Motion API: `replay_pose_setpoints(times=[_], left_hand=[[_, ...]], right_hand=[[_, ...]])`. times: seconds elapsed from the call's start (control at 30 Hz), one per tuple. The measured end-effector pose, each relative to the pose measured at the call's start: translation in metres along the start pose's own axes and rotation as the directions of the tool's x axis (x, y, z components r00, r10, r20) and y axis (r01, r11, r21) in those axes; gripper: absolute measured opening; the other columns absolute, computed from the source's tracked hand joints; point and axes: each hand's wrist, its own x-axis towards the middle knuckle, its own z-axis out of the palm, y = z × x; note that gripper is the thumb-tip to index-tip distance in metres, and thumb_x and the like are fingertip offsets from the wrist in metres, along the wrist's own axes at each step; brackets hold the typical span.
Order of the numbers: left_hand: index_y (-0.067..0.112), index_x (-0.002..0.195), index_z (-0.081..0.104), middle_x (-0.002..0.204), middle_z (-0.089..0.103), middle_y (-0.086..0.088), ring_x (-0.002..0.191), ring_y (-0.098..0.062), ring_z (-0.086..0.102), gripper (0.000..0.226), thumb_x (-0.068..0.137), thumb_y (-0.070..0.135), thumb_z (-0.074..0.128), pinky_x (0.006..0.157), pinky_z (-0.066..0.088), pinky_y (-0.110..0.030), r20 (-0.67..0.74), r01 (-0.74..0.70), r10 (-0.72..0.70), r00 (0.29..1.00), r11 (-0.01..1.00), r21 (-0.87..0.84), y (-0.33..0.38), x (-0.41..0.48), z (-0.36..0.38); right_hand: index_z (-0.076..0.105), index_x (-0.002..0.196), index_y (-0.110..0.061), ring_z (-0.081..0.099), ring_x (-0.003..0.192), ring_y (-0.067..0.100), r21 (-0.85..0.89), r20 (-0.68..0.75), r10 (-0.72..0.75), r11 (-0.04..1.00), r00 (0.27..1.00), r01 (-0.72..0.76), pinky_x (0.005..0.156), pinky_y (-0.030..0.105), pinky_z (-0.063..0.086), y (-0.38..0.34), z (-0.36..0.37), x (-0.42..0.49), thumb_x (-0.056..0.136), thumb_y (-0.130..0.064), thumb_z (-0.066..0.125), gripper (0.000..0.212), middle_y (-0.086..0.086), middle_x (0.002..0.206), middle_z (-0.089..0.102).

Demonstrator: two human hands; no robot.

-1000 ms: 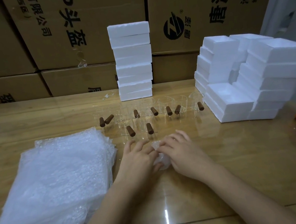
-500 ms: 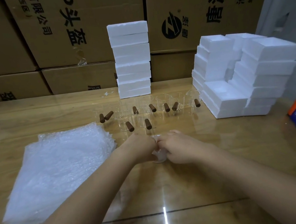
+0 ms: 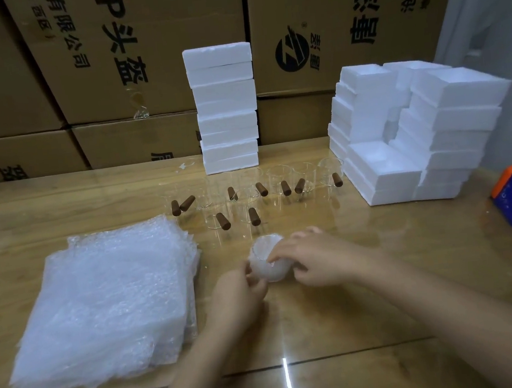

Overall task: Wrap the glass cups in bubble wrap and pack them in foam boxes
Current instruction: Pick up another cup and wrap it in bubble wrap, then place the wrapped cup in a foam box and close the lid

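Centrally, the left hand (image 3: 239, 290) is pinching the near side of a bubble-wrapped cup (image 3: 268, 265) on the bench (image 3: 410, 231), while the right hand (image 3: 318, 260) is curling over its rim, hiding its right wall. Behind, bare glass cups (image 3: 278, 179) are showing chiefly as brown handles (image 3: 223, 221), walls barely traceable.

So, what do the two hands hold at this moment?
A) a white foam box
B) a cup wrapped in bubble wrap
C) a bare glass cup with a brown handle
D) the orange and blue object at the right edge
B: the left hand and the right hand both grip the wrapped cup, a white bubbly bundle in front of the bare glass cups.
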Motion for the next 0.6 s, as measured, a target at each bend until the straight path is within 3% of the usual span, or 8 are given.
replay_pose_setpoints(times=[0.13, 0.27, 0.4, 0.5, 0.6], left_hand=[[0.015, 0.106, 0.065, 0.088, 0.069, 0.009, 0.081, -0.005, 0.063, 0.029, 0.079, 0.024, 0.069, 0.069, 0.050, -0.022, -0.123, -0.025, 0.008, 0.992, 0.990, -0.135, 0.001, 0.000, 0.014], [0.018, 0.101, 0.061, 0.086, 0.054, 0.010, 0.080, -0.009, 0.055, 0.032, 0.078, 0.037, 0.070, 0.059, 0.039, -0.021, -0.126, -0.095, 0.100, 0.987, 0.994, 0.046, -0.005, 0.008, 0.013], [0.015, 0.097, 0.059, 0.094, 0.050, 0.001, 0.090, -0.017, 0.052, 0.043, 0.076, 0.052, 0.065, 0.064, 0.032, -0.024, -0.098, -0.097, 0.118, 0.988, 0.976, 0.194, -0.008, 0.015, 0.017], [0.010, 0.110, 0.056, 0.101, 0.050, -0.004, 0.100, -0.023, 0.051, 0.055, 0.073, 0.050, 0.068, 0.076, 0.038, -0.027, -0.138, -0.084, 0.109, 0.984, 0.981, 0.176, -0.003, 0.017, 0.027], [0.001, 0.139, 0.031, 0.119, 0.048, -0.011, 0.114, -0.028, 0.047, 0.086, 0.075, 0.044, 0.070, 0.088, 0.033, -0.027, -0.191, -0.075, 0.097, 0.977, 0.990, 0.118, 0.004, 0.018, 0.038]], right_hand=[[0.046, 0.132, -0.031, 0.040, 0.121, 0.021, -0.043, -0.002, 0.013, 0.999, 1.000, -0.013, 0.101, 0.035, 0.024, -0.008, 0.010, 0.005, 0.084, -0.016, 0.046, 0.050, -0.008, 0.133, 0.052], [0.052, 0.120, -0.030, 0.041, 0.112, 0.023, -0.034, -0.001, 0.037, 0.999, 0.999, -0.037, 0.090, 0.035, 0.027, -0.012, 0.008, 0.015, 0.082, -0.015, 0.046, 0.041, -0.003, 0.115, 0.058], [0.053, 0.111, -0.029, 0.042, 0.103, 0.025, -0.034, -0.022, 0.035, 0.999, 0.999, -0.036, 0.077, 0.031, 0.025, -0.012, 0.009, 0.020, 0.079, -0.013, 0.046, 0.037, -0.003, 0.102, 0.056], [0.052, 0.110, -0.030, 0.040, 0.106, 0.024, -0.001, -0.017, 0.036, 0.999, 0.999, -0.036, 0.079, 0.031, 0.024, -0.011, 0.011, 0.020, 0.077, -0.011, 0.047, 0.038, -0.005, 0.100, 0.054], [0.050, 0.120, -0.029, 0.040, 0.113, 0.025, 0.037, 0.055, 0.042, 0.998, 0.998, -0.044, 0.088, 0.032, 0.028, -0.010, 0.009, 0.019, 0.079, -0.009, 0.046, 0.046, -0.003, 0.115, 0.057]])
